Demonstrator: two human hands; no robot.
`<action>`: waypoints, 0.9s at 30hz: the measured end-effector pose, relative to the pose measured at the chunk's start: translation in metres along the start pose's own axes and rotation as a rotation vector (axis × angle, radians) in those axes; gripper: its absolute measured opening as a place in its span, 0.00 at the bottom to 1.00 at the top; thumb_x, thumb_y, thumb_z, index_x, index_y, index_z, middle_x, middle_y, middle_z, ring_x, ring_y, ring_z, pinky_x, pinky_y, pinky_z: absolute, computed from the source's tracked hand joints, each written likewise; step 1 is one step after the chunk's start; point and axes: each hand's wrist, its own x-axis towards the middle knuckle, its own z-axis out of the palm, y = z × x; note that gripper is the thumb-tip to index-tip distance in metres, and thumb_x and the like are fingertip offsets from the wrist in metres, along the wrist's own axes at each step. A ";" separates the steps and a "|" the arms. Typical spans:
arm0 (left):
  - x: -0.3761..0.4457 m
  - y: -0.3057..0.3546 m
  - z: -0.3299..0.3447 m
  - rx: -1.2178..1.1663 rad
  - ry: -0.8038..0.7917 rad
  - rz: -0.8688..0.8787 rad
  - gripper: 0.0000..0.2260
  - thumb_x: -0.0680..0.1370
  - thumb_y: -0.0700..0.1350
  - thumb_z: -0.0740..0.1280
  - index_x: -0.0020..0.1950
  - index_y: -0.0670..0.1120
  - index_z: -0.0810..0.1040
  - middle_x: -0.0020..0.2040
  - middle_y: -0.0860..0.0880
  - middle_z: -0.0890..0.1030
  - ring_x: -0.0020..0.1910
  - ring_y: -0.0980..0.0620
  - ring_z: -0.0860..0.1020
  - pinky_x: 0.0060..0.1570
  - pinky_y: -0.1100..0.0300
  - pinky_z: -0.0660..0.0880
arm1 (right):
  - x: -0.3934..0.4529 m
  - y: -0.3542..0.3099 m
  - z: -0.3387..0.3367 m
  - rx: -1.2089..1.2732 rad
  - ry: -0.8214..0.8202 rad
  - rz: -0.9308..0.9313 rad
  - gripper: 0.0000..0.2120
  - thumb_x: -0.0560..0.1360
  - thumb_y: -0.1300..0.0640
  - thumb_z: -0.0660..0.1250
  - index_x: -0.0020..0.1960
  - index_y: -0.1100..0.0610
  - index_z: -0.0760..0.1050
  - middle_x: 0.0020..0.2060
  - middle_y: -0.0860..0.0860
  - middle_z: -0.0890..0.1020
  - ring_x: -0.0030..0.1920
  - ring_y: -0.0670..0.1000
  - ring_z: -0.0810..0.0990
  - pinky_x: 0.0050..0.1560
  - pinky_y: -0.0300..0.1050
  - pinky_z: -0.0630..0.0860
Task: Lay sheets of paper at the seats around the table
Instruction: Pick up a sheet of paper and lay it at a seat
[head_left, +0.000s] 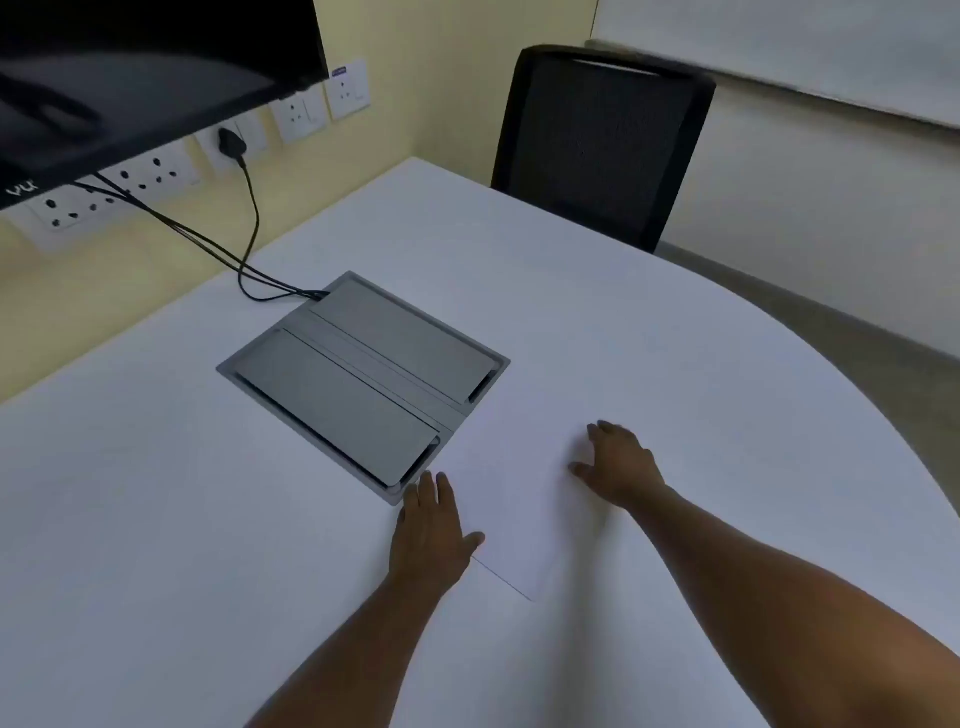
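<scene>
A white sheet of paper lies flat on the white table, barely standing out from it; its near edge shows as a thin line. My left hand rests palm down on the sheet's left edge, fingers together and straight. My right hand presses on the sheet's right edge with fingers spread. Neither hand grips anything. A black mesh chair stands at the table's far side.
A grey metal cable box with two closed lids is set into the table just left of the paper. Black cables run from it to wall sockets. A dark screen hangs at the upper left. The table's curved edge runs on the right.
</scene>
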 end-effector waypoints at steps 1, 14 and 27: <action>0.001 -0.001 0.000 0.017 -0.011 -0.006 0.43 0.77 0.63 0.61 0.79 0.40 0.44 0.80 0.39 0.48 0.79 0.40 0.49 0.75 0.51 0.54 | 0.004 0.002 0.002 -0.008 -0.017 0.003 0.37 0.78 0.41 0.65 0.78 0.57 0.57 0.80 0.53 0.58 0.79 0.56 0.54 0.71 0.58 0.65; 0.010 0.001 -0.003 0.114 -0.060 -0.026 0.45 0.76 0.60 0.65 0.78 0.37 0.42 0.77 0.40 0.57 0.75 0.40 0.58 0.68 0.53 0.68 | 0.022 0.021 0.023 -0.032 -0.052 0.034 0.43 0.76 0.40 0.66 0.80 0.54 0.46 0.80 0.51 0.55 0.80 0.55 0.49 0.71 0.63 0.63; 0.008 0.002 -0.004 0.162 -0.050 -0.018 0.44 0.77 0.61 0.62 0.78 0.36 0.42 0.77 0.39 0.55 0.75 0.40 0.58 0.68 0.54 0.69 | 0.018 0.026 0.022 0.039 -0.078 0.062 0.48 0.75 0.38 0.66 0.81 0.55 0.41 0.81 0.50 0.51 0.81 0.54 0.45 0.72 0.65 0.58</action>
